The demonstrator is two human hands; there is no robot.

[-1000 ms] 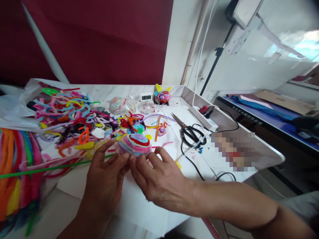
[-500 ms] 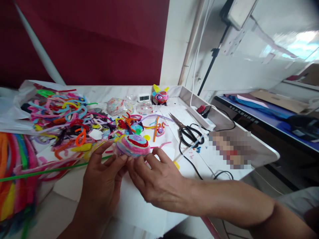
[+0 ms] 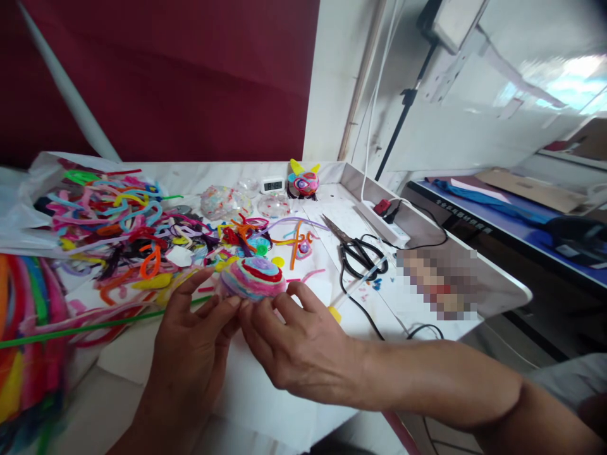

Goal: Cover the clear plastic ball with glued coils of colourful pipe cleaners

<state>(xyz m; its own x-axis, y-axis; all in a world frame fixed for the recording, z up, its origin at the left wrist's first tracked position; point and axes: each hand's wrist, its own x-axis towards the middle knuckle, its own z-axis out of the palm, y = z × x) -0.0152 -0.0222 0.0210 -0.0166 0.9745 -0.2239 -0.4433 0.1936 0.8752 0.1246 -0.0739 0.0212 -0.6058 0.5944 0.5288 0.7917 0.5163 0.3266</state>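
Note:
Between my hands is a rounded craft piece (image 3: 253,278) covered in coiled pipe cleaners of pink, blue, white, red and purple. My left hand (image 3: 196,341) grips its left side, thumb and fingers closed along the lower edge. My right hand (image 3: 296,341) is closed at the near lower edge, its fingertips pinched close to the left thumb; whatever lies in that pinch is hidden. A long green pipe cleaner (image 3: 104,325) runs from the left edge of view toward my left hand. Just beyond the piece lie a yellow disc (image 3: 277,261) and a green coil (image 3: 260,247).
Black-handled scissors (image 3: 353,249) lie to the right, near a power strip (image 3: 386,224). A pile of pipe cleaners (image 3: 109,208) spreads on the left, with a bundle (image 3: 33,341) nearer. At the back stand a small clock (image 3: 272,184) and a horned figure (image 3: 304,181).
The view has shifted very slightly. Both hands keep nearly the same hold on the craft piece, with only a tiny movement of the fingers.

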